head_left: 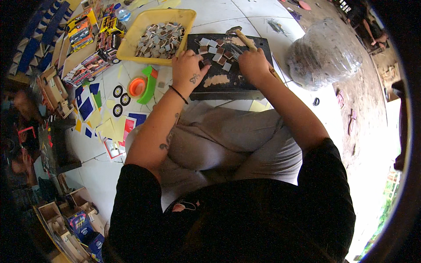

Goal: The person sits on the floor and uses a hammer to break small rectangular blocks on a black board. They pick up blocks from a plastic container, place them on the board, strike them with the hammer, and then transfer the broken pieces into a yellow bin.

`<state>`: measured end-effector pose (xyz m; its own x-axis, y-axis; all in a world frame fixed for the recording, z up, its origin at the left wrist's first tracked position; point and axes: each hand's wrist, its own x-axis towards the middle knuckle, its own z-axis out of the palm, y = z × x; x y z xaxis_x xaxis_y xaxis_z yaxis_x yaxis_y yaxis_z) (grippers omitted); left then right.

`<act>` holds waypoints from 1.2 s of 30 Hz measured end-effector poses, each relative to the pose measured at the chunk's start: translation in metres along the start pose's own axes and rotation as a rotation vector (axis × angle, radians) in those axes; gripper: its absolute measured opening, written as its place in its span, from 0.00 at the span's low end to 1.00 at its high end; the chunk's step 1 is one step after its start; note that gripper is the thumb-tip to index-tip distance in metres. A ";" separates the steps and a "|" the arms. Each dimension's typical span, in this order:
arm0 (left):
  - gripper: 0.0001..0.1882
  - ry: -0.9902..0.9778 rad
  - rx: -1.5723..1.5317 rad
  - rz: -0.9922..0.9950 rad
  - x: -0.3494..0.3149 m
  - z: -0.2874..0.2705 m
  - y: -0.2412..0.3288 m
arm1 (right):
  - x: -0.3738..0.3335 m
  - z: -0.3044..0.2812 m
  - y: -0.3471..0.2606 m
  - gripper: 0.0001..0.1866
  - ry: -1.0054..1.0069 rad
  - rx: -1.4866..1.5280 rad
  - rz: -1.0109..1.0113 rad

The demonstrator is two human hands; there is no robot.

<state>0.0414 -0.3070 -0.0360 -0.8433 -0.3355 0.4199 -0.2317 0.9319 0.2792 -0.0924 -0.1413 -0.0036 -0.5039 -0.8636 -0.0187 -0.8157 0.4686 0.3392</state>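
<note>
My right hand is closed round the wooden handle of a hammer. Its metal head points away from me, above the far edge of a low black block. On the block lie several small square pieces, some grey, some brown. At the block's left side my left hand has its fingers bent, thumb and forefinger pinching at a small dark brown square piece. The fingers partly hide that piece. Bare, scraped wood patches show on the block's top.
Behind my left hand stands a yellow tub of square pieces. Left lie a green tape dispenser with orange tape, small wheels, coloured paper scraps and toy trucks. A plastic-wrapped bundle sits right.
</note>
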 end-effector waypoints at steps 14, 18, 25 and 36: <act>0.07 0.030 -0.393 -0.137 -0.035 -0.014 0.029 | 0.000 0.020 0.029 0.08 0.082 1.190 0.317; 0.07 0.022 -0.399 -0.075 -0.026 -0.003 0.027 | 0.004 0.027 0.030 0.05 0.045 1.634 0.371; 0.07 0.078 -0.329 -0.041 -0.027 0.009 0.029 | 0.003 0.024 0.012 0.09 0.084 1.586 0.300; 0.06 0.028 -0.403 -0.047 -0.023 0.015 0.022 | 0.003 0.009 -0.023 0.05 0.277 1.485 0.068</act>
<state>0.0486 -0.2771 -0.0521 -0.8217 -0.3847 0.4204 -0.0562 0.7889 0.6120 -0.0779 -0.1531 -0.0203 -0.6215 -0.7607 0.1873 -0.4168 0.1187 -0.9012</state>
